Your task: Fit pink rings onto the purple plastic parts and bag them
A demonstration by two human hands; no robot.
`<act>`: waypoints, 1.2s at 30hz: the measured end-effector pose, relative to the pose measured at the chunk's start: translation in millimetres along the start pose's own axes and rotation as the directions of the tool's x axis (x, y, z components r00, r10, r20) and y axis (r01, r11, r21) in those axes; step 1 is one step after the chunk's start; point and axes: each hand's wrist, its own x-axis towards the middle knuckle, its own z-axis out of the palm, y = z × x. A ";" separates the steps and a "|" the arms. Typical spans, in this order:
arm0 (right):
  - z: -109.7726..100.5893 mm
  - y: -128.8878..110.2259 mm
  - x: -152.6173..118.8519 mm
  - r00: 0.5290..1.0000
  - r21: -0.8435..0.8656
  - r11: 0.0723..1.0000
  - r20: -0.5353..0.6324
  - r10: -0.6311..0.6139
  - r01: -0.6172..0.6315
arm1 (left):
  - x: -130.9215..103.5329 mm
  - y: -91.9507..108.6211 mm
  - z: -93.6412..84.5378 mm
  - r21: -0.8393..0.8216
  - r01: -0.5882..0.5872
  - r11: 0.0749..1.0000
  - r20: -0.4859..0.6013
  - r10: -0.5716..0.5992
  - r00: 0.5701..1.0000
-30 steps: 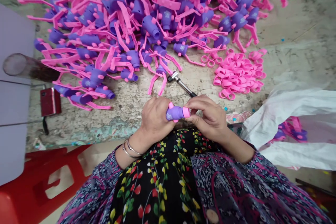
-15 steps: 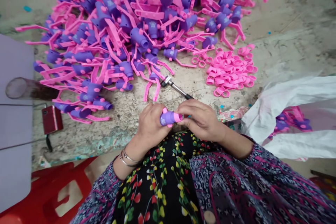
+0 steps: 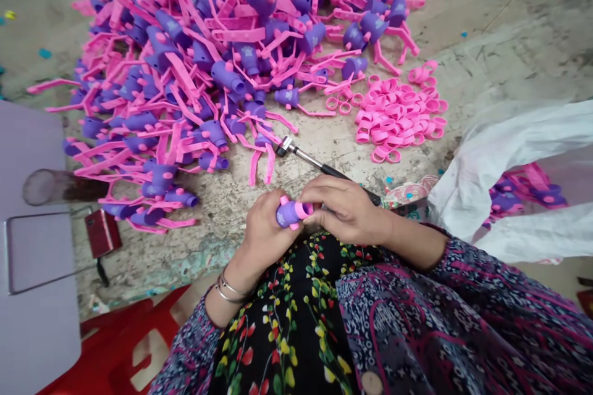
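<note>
Close to my body, my left hand is closed around a purple plastic piece with pink side knobs. At the right end of that piece sits a pink ring. My right hand pinches the ring between thumb and fingers. Just beyond my hands lies a hammer with a metal shaft and black grip, partly hidden behind my right hand. A heap of loose pink rings lies past it on the right.
A large pile of purple pieces with pink arms covers the far left. A white sack with similar pieces stands at right. On the left are a drinking glass, a dark red box and a red stool.
The view has shifted slightly, so the pile appears further left. The purple piece has turned a little in my hands, its ringed end tilted up; both hands keep their hold.
</note>
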 end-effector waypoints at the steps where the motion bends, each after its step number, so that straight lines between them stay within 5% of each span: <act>1: -0.1 0.0 0.4 1.000 0.007 1.000 0.005 0.000 0.000 | -0.2 0.0 0.4 -0.020 0.011 1.000 0.007 -0.011 1.000; 17: 1.5 -5.1 0.0 0.996 0.034 0.997 0.052 0.071 -0.073 | -6.6 -4.2 10.7 -0.192 0.053 0.980 0.016 -0.051 0.999; 36: 3.9 0.8 -3.6 0.998 0.044 0.998 0.021 0.054 -0.055 | -13.7 -1.0 19.0 -0.086 0.132 0.988 -0.082 -0.139 0.987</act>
